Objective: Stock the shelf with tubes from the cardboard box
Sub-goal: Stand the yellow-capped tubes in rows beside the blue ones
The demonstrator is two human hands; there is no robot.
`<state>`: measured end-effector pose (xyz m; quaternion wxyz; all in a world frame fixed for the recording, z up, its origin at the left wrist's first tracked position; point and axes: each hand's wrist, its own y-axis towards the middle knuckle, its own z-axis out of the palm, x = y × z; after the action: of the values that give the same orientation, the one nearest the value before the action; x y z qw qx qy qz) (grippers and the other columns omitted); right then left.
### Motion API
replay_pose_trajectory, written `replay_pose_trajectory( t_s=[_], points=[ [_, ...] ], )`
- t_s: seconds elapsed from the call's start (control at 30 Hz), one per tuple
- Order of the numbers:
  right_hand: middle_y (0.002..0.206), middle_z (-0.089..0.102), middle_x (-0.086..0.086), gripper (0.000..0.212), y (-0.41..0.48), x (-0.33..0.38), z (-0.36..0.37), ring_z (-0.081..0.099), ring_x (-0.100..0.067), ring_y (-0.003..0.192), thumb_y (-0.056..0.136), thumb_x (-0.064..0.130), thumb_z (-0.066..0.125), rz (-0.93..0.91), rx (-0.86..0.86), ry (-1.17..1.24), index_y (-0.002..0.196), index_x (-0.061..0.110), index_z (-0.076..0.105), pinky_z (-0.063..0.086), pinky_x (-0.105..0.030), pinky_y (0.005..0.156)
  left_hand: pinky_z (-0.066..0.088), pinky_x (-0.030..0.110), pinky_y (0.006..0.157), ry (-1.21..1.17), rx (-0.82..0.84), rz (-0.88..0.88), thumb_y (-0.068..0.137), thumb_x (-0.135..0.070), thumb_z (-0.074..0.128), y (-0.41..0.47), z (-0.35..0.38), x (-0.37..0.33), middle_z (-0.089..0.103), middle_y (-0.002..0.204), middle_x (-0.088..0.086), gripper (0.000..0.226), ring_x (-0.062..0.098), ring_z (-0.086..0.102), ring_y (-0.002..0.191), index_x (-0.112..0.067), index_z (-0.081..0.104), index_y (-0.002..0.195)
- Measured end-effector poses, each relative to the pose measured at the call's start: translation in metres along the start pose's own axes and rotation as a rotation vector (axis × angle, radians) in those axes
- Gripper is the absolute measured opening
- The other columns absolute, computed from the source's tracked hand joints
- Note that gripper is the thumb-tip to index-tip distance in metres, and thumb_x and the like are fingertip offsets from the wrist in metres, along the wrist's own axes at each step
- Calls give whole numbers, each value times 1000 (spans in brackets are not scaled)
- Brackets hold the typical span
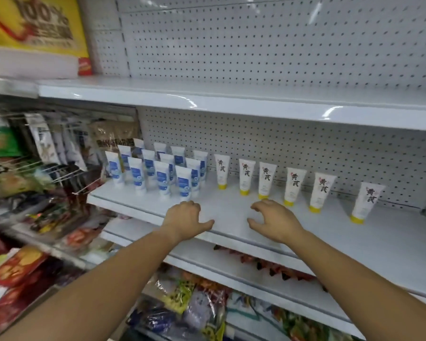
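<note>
Shelf (330, 230) has plenty of bare room along the front and right; the box isn't in shot. Blue tubes (162, 177) stand packed at the left, with yellow-capped tubes (267, 179) spaced in a row further back. Left hand (185, 217) and right hand (276, 220) sit by the front edge, fingers loosely curled and holding nothing. I reckon a careless reach could knock the packed blue ones over like dominoes.

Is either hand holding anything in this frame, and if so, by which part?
Nothing is held: the left hand and right hand are empty, fingers loosely curled, over the shelf.
</note>
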<state>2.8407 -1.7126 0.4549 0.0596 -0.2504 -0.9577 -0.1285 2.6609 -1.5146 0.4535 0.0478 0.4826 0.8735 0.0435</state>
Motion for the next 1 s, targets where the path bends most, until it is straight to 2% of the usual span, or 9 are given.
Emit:
replay_pose_trajectory(
  t_s=[0.27,0.33,0.4,0.43,0.57,0.67,0.77,0.87,1.0],
  points=[
    [126,57,3,55,46,130,52,52,-17,118,88,56,53,-218,85,58,132,23,54,45,-31,93,51,36,87,-28,65,-219,83,-73,45,-84,-1,135,61,120,6,72,24,59,109,-13,63,120],
    [126,57,3,55,54,162,66,52,-17,117,87,56,53,-272,104,67,131,23,54,46,-31,91,52,35,79,-20,69,-263,82,-74,44,-105,2,163,62,109,2,70,23,60,103,-15,65,113],
    [127,57,3,56,60,193,78,51,-17,118,86,56,53,-318,124,81,132,24,54,46,-31,93,48,33,65,-11,68,-304,82,-74,42,-125,4,188,58,87,-1,65,24,60,90,-15,64,96],
    [128,56,2,56,62,209,84,51,-17,119,86,55,53,-337,137,88,133,23,53,46,-31,94,47,33,63,-6,66,-325,82,-75,42,-135,5,200,58,84,0,65,24,60,85,-14,64,92],
    [130,56,1,59,71,267,110,53,-18,118,86,59,51,-425,172,94,133,24,52,47,-32,95,55,37,69,44,43,-410,80,-78,37,-172,10,244,65,99,3,73,21,61,86,-15,64,104],
    [126,57,1,58,78,303,129,54,-18,115,86,59,50,-511,193,113,131,23,54,48,-33,91,57,38,59,34,45,-466,77,-81,32,-193,21,272,61,79,-3,68,16,58,69,-20,59,89],
    [112,59,4,50,88,334,155,56,-17,105,85,58,47,-601,206,101,120,25,58,48,-33,78,54,34,62,22,60,-521,80,-77,37,-210,36,294,60,83,-4,63,15,58,74,-20,62,90],
    [106,56,5,43,96,360,192,56,-16,98,86,56,49,-649,282,138,112,22,58,40,-29,67,48,31,65,18,85,-599,81,-72,39,-225,56,314,61,89,-2,59,19,57,82,-19,62,90],
    [113,55,2,48,100,386,246,56,-19,103,88,57,49,-720,413,167,119,20,55,44,-32,71,50,32,68,-5,189,-693,82,-71,43,-240,94,332,65,98,0,60,21,61,89,-17,65,96]
  ],
)
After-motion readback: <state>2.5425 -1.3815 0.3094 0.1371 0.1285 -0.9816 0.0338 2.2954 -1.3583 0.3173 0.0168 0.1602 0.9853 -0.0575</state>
